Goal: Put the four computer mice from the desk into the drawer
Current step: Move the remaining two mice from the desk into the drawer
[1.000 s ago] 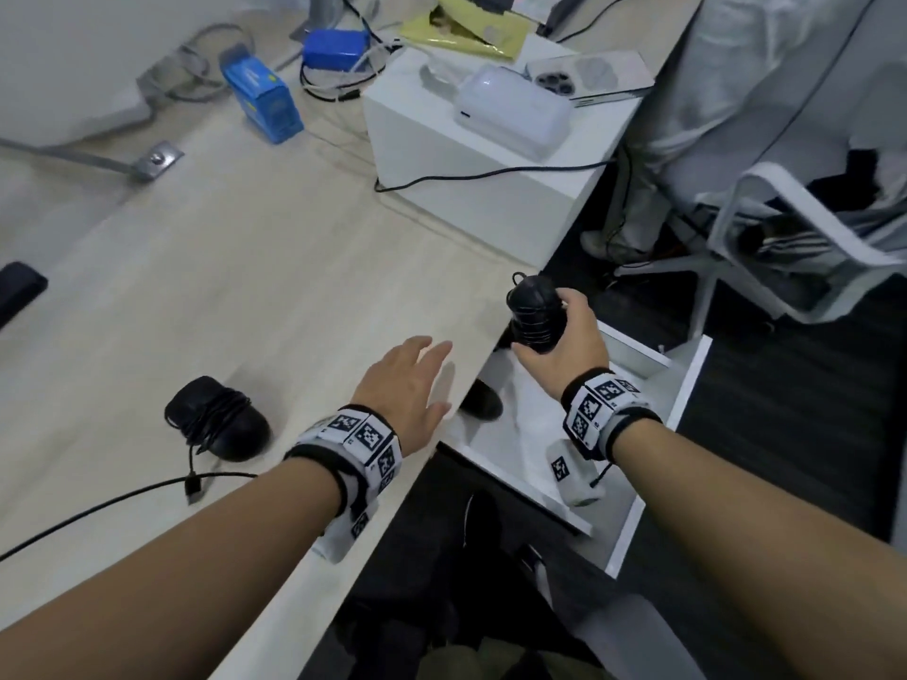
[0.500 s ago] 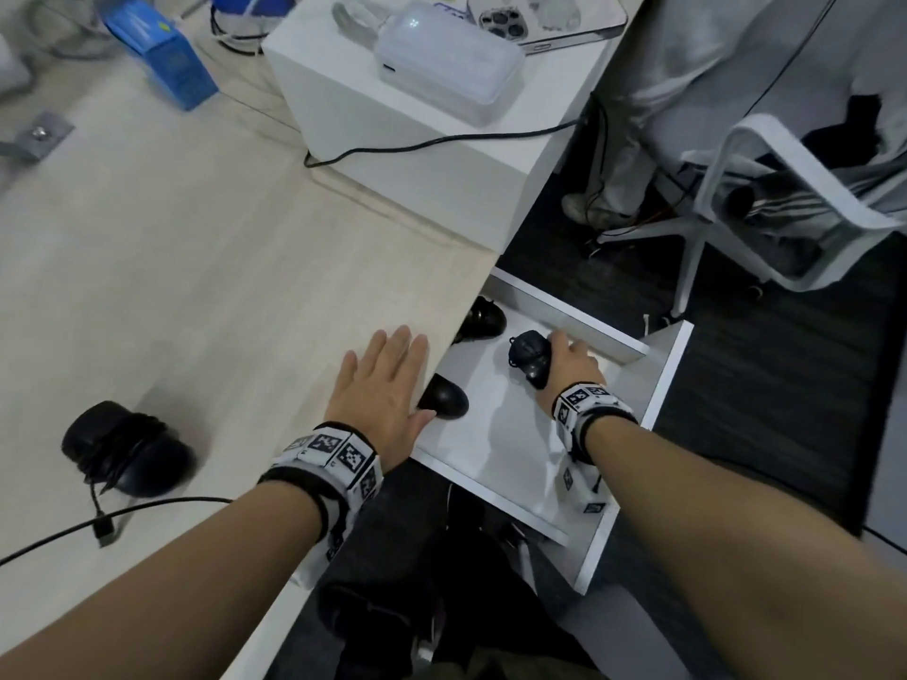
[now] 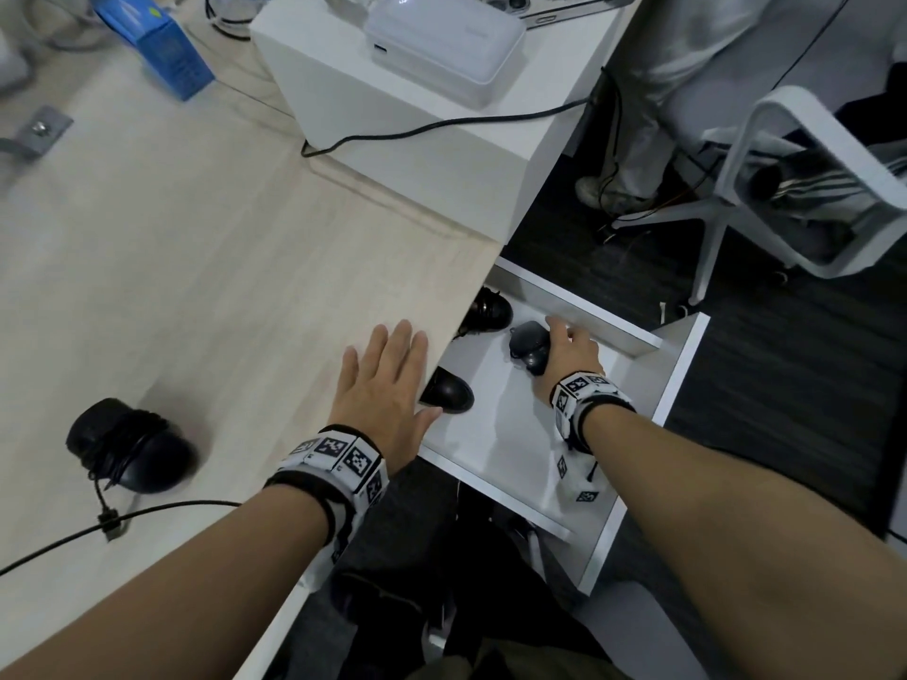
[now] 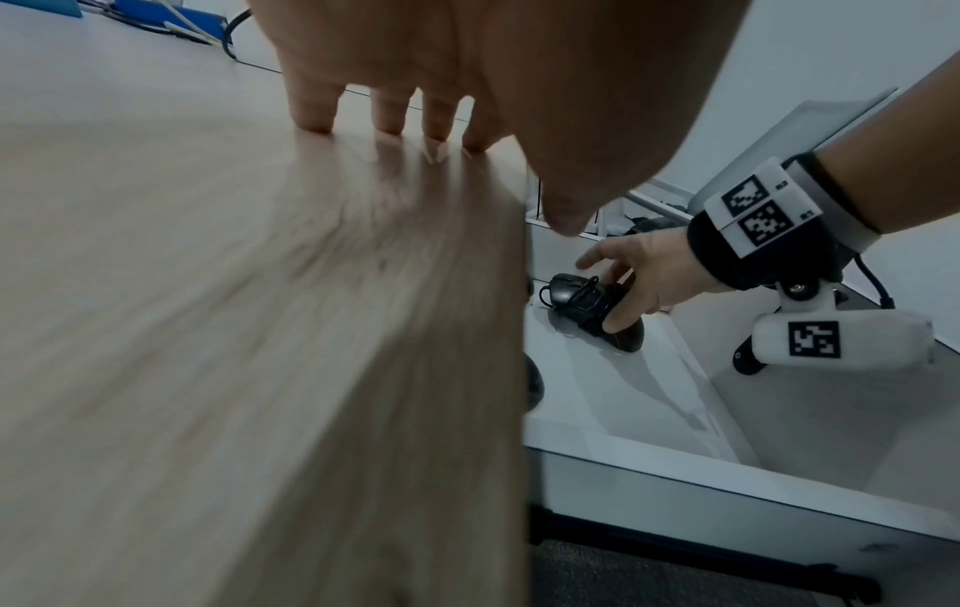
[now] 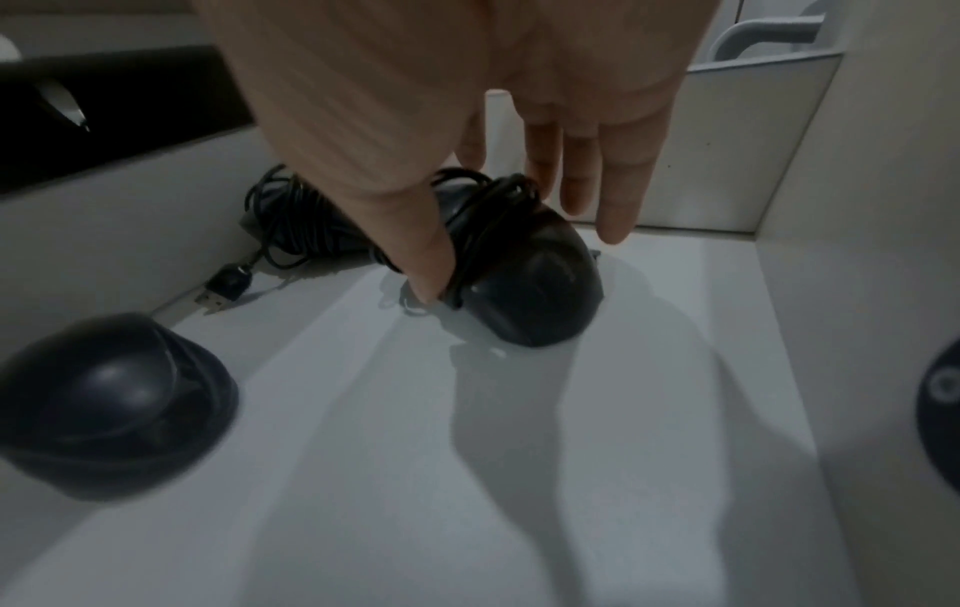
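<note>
The white drawer (image 3: 680, 380) stands open under the desk's right edge. My right hand (image 3: 554, 346) reaches into it, thumb and fingers pinching a black mouse (image 3: 527, 346) with its cord wrapped round it. That mouse (image 5: 540, 295) rests on the drawer floor (image 5: 415, 451). Two more black mice lie in the drawer: one at the back (image 3: 486, 311) with a coiled cord, one nearer (image 3: 449, 392). A fourth mouse (image 3: 127, 446), cord wrapped, sits on the desk to the left. My left hand (image 3: 387, 380) lies flat on the desk edge, its fingers (image 4: 395, 119) straight.
A white box (image 3: 417, 154) carrying a white power bank (image 3: 441, 46) stands at the desk's back right. A blue carton (image 3: 157, 46) lies at the far left. A black cable (image 3: 162, 507) crosses the near desk. A white chair (image 3: 785, 164) stands right of the drawer.
My right hand has gone down from beside the desk edge into the drawer with the mouse, which now rests on the drawer floor. My left hand has stayed flat on the desk.
</note>
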